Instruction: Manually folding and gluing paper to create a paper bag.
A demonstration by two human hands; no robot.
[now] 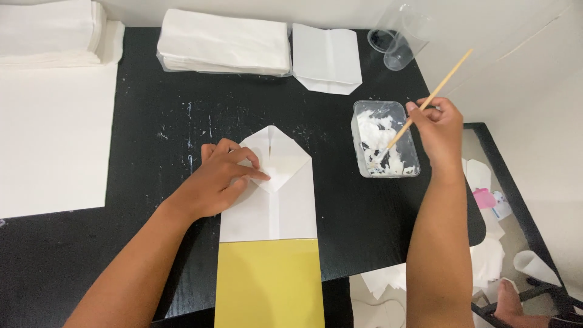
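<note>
Head view is looking down at my two hands on the black table point(170, 121). My left hand point(221, 179) is lying flat, fingers spread a little, pressing down on the white paper bag point(276, 206). The bag is lying in front of me, in the middle of the table, with its folded, pointy end away from me. My fingertips point(258, 176) are touching the edge of that folded flap, so it is staying down. A yellow sheet point(270, 285) is sticking out from the near end of the bag.

My right hand point(438, 127) is closed around a thin wooden stick point(434, 94). The low tip of the stick is dipping into the clear tub of white paste point(384, 141), just to the right of the bag.

To do this part well, I think I should be picking up only a little paste, so it is not dripping on the table. I should be wiping the extra on the tub's rim. My left hand should be pressing firmly, so the fold is not popping open or sliding.

Stacks of white paper point(225, 42) are sitting at the far side, beside another folded bag point(327, 58) and some clear cups point(398, 42)
</note>
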